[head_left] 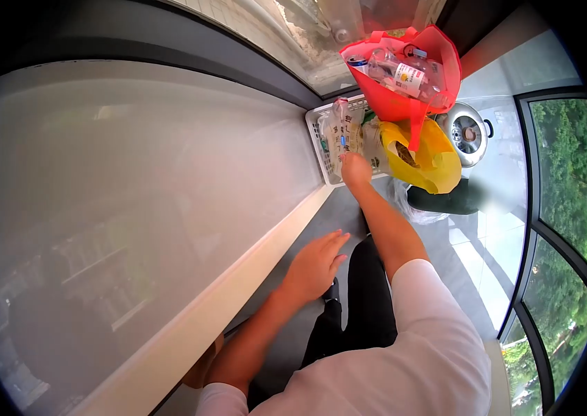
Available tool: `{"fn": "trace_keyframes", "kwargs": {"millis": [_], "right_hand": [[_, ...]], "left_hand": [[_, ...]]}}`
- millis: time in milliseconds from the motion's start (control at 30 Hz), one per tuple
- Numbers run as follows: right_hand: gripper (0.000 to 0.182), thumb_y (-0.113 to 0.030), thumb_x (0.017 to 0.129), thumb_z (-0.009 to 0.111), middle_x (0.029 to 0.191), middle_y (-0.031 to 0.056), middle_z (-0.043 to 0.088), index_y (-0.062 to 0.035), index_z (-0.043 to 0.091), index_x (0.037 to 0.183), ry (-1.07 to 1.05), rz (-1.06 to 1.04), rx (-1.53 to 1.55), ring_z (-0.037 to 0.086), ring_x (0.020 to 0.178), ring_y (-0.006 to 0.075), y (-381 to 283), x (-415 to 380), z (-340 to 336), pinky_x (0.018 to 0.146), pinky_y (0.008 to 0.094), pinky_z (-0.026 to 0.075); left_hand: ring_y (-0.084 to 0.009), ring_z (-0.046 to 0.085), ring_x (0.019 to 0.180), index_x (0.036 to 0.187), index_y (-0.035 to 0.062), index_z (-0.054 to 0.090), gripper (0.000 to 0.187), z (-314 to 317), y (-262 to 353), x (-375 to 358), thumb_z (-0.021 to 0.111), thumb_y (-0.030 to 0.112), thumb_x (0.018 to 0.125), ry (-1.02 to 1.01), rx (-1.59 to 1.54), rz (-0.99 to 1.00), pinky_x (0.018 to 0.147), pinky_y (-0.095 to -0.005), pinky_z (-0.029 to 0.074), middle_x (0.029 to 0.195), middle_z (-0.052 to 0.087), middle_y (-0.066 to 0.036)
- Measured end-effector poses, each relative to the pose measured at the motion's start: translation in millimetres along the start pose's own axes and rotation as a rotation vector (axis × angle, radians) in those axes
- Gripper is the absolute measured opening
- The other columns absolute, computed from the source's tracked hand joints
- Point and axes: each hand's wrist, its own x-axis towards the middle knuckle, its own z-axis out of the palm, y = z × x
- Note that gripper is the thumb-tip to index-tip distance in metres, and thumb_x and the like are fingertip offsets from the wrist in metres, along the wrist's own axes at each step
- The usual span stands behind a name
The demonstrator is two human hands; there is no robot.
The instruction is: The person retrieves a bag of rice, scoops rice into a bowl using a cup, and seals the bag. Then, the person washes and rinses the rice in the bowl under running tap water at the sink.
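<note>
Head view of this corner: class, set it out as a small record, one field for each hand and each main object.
left hand: open, away from the basket
right hand: at the basket's near edge; grip unclear
white basket: against the wall
red bag: open, holding clear bottles
yellow bag: open, beside red bag

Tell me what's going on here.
The person's right hand reaches to a pale printed plastic bag in a white plastic basket; its grip is unclear. The left hand hangs open and empty. By the basket are a red bag holding clear plastic bottles and an open yellow bag.
</note>
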Motion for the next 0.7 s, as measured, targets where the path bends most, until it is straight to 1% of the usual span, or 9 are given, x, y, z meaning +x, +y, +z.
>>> {"fn": "trace_keyframes", "kwargs": {"millis": [67, 167, 267, 400, 467, 500, 567, 633, 700], "right_hand": [[0.030, -0.030, 0.100, 0.056, 0.101, 0.0174, 0.073, -0.0077, 0.075, 0.101, -0.038, 0.014, -0.044, 0.070, 0.096, 0.0369, -4.9, 30.1, 7.6, 0.083, 0.0489, 0.055], [0.027, -0.025, 0.099, 0.056, 0.106, 0.0186, 0.073, -0.0075, 0.075, 0.103, -0.101, 0.047, 0.009, 0.071, 0.099, 0.0358, -20.9, 50.4, 3.5, 0.086, 0.0481, 0.056], [0.025, -0.022, 0.096, 0.057, 0.108, 0.0198, 0.072, -0.0063, 0.075, 0.104, -0.089, 0.053, -0.010, 0.070, 0.102, 0.0367, 2.8, 54.9, 29.4, 0.087, 0.0470, 0.056], [0.024, -0.020, 0.092, 0.059, 0.108, 0.0213, 0.072, -0.0049, 0.073, 0.104, -0.095, 0.136, -0.041, 0.070, 0.102, 0.0382, 34.6, 47.7, 48.9, 0.088, 0.0469, 0.056], [0.023, -0.019, 0.091, 0.059, 0.108, 0.0214, 0.072, -0.0044, 0.072, 0.104, -0.053, 0.163, -0.054, 0.069, 0.102, 0.0389, 32.0, 18.4, 45.2, 0.088, 0.0469, 0.056], [0.023, -0.019, 0.090, 0.059, 0.108, 0.0217, 0.072, -0.0040, 0.071, 0.103, -0.092, 0.133, -0.061, 0.069, 0.102, 0.0390, 29.0, -9.0, 38.8, 0.088, 0.0472, 0.056], [0.022, -0.018, 0.090, 0.059, 0.108, 0.0223, 0.072, -0.0033, 0.070, 0.103, -0.155, 0.057, -0.080, 0.069, 0.101, 0.0393, 24.0, -80.2, 17.7, 0.088, 0.0478, 0.055], [0.027, -0.025, 0.092, 0.058, 0.102, 0.0235, 0.072, -0.0031, 0.074, 0.097, -0.149, 0.021, -0.097, 0.069, 0.099, 0.0415, 17.5, -159.7, -4.2, 0.088, 0.0505, 0.054], [0.029, -0.026, 0.093, 0.058, 0.101, 0.0227, 0.072, -0.0026, 0.074, 0.095, -0.289, -0.196, -0.200, 0.069, 0.098, 0.0417, 8.4, -250.4, -21.1, 0.089, 0.0511, 0.053]], "left_hand": [[-0.0350, 0.059, 0.122, 0.132, 0.0039, 0.060, 0.036, 0.0, -13.1, 1.0, 0.060, 0.016, 0.098, -0.007, -0.009, 0.010, 0.102, -0.0421, 0.048, 0.134, 0.062, -0.016], [-0.0339, 0.061, 0.119, 0.129, 0.0040, 0.062, 0.034, 4.6, -27.9, -6.1, 0.060, 0.016, 0.098, -0.025, -0.003, 0.014, 0.101, -0.0419, 0.048, 0.130, 0.065, -0.015], [-0.0338, 0.062, 0.117, 0.127, 0.0042, 0.063, 0.031, 17.4, -34.8, -20.3, 0.061, 0.016, 0.098, -0.029, -0.015, -0.003, 0.100, -0.0419, 0.049, 0.128, 0.066, -0.014], [-0.0348, 0.063, 0.114, 0.126, 0.0045, 0.064, 0.031, 37.0, -43.7, -39.1, 0.062, 0.016, 0.097, 0.002, -0.045, 0.020, 0.099, -0.0425, 0.049, 0.126, 0.067, -0.014], [-0.0352, 0.063, 0.113, 0.126, 0.0046, 0.064, 0.031, 39.4, -39.3, -61.0, 0.062, 0.017, 0.097, 0.001, -0.047, 0.026, 0.098, -0.0428, 0.049, 0.125, 0.067, -0.014], [-0.0355, 0.063, 0.113, 0.126, 0.0046, 0.064, 0.032, 35.4, -28.8, -77.2, 0.062, 0.017, 0.097, -0.008, -0.047, 0.020, 0.097, -0.0429, 0.049, 0.125, 0.067, -0.015], [-0.0358, 0.063, 0.112, 0.127, 0.0048, 0.063, 0.033, 21.6, 1.3, -115.2, 0.062, 0.018, 0.097, -0.007, -0.051, 0.025, 0.097, -0.0432, 0.049, 0.125, 0.067, -0.015], [-0.0360, 0.062, 0.112, 0.128, 0.0051, 0.063, 0.034, 6.1, 32.7, -163.1, 0.062, 0.018, 0.098, 0.012, -0.059, 0.047, 0.097, -0.0433, 0.050, 0.125, 0.067, -0.016], [-0.0364, 0.063, 0.112, 0.129, 0.0048, 0.062, 0.035, -3.2, 52.0, -223.1, 0.061, 0.019, 0.098, 0.067, -0.047, 0.059, 0.097, -0.0434, 0.050, 0.125, 0.067, -0.016]]}}
